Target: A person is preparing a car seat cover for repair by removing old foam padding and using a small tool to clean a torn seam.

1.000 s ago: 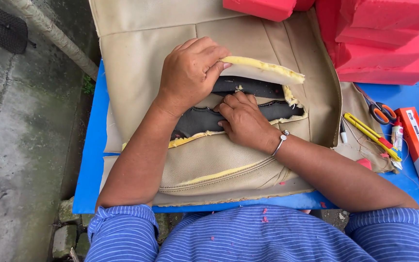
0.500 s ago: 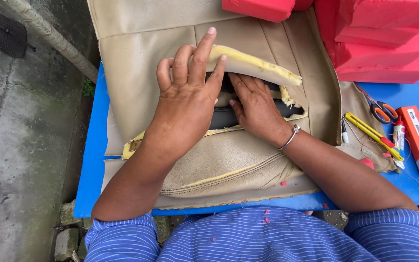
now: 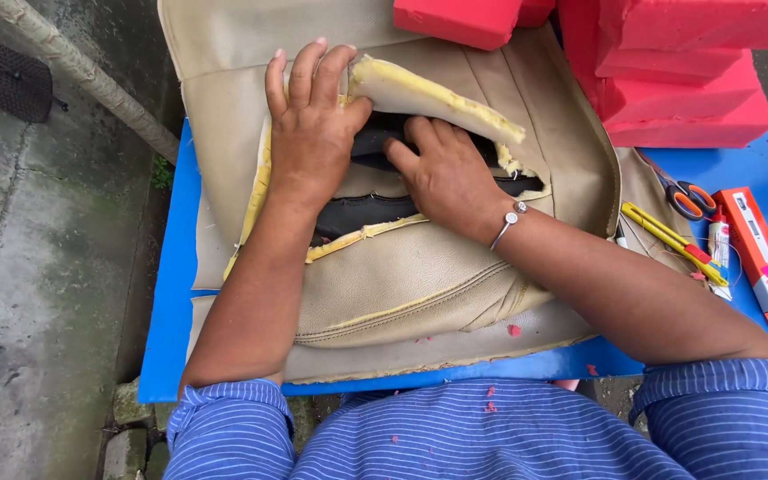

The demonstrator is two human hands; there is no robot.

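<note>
The fingertips of the right hand [image 3: 444,173] are out of sight, tucked into the dark slit of the beige seat cover [image 3: 411,276]; whether they grip anything inside cannot be told. The black lining [image 3: 362,213] shows only as a narrow band below both hands, the rest hidden by them and by the raised foam-backed flap [image 3: 442,96]. The left hand [image 3: 311,133] lies open and flat, fingers spread and pointing away from the person, thumb pressed against the flap's near end just beside the right hand's knuckles.

The seat cover lies spread on the blue bench [image 3: 166,329], directly under both hands. Its torn opening runs long from beneath the left wrist, across and slightly upward to beyond the right hand. The yellow foam edge follows that line.

Beyond the right hand, red foam blocks [image 3: 677,80] are cut off by the top edge. Outward of the right forearm lie scissors [image 3: 688,197], only partly clear of the cover, a yellow utility knife [image 3: 668,238], a small tube [image 3: 720,244] and an orange-and-white box [image 3: 762,258].
</note>
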